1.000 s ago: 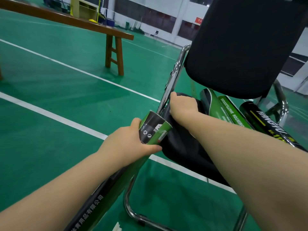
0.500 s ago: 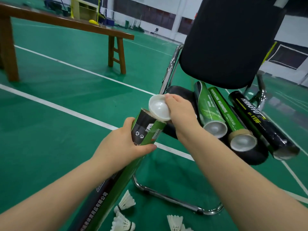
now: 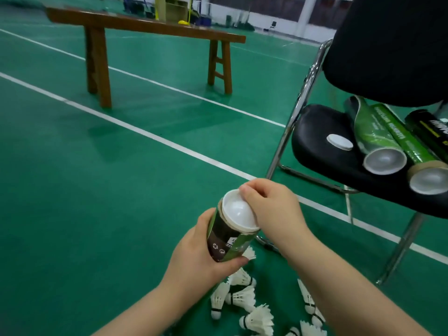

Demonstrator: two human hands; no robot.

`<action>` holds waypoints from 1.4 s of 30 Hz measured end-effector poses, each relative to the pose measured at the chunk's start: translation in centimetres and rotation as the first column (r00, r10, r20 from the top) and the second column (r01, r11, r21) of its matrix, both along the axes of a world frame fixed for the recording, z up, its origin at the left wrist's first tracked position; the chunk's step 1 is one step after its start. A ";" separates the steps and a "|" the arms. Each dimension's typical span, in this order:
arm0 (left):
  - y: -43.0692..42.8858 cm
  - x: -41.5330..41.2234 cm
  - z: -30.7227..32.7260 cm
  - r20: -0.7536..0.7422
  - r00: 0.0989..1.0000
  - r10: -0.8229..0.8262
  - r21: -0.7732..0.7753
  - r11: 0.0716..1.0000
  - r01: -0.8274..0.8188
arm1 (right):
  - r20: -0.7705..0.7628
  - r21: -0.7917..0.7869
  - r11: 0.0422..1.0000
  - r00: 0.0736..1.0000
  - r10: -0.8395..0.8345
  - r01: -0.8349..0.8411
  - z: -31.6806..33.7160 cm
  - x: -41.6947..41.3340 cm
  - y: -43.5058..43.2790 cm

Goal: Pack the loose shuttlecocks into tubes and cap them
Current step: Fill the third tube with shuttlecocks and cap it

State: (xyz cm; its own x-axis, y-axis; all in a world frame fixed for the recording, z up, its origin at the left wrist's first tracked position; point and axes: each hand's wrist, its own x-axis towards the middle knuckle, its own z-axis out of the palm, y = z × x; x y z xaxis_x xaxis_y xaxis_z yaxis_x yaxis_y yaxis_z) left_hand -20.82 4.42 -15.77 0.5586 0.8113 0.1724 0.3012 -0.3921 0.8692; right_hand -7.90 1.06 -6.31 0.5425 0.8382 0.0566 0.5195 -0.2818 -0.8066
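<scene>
Compared with half a second ago, the cap point(image 3: 238, 212) is sitting on the mouth of the tube point(image 3: 225, 238), no longer tilting beside it, and both are hanging lower, away from the chair point(image 3: 315, 132). If the push is coming from one side only, the cap is probably going in crooked and popping off among the shuttlecocks point(image 3: 242, 297) on the floor. The right hand point(image 3: 276, 212) is pinching the cap's edge with curled fingers; the left hand point(image 3: 196, 255) is wrapping round the tube under its mouth.

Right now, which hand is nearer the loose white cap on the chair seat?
Right. The right hand pinches the fitted cap, below-left of the loose cap; the left hand grips the tube lower, farther left.
</scene>
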 end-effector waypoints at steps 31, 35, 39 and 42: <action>2.5 -1.1 3.9 0.333 0.912 0.240 -0.443 0.893 -0.074 | -0.232 0.109 0.989 0.970 -0.074 0.102 -4.0 -4.8 2.0; 2.4 -0.8 4.5 0.236 0.944 0.230 -0.427 0.897 -0.111 | -0.177 -0.085 0.996 0.983 -0.055 0.040 -3.3 -4.8 1.9; 1.2 -0.7 6.2 0.058 0.989 0.138 -0.582 0.809 -0.079 | -0.424 -0.425 0.903 0.896 -0.132 -0.068 -2.4 -3.9 0.7; -0.5 -0.9 7.7 0.047 0.996 0.070 -0.651 0.758 -0.023 | -0.730 -0.300 0.942 0.672 -0.126 -0.149 -2.1 -3.7 -1.3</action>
State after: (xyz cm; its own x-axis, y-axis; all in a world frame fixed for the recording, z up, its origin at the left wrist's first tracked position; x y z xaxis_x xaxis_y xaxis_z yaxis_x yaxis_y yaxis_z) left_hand -21.70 3.96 -8.05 0.5243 0.7661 -0.3718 0.2387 0.2869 0.9277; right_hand -11.64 -0.27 -8.36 0.2806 0.7387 -0.6128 -0.1942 -0.5815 -0.7900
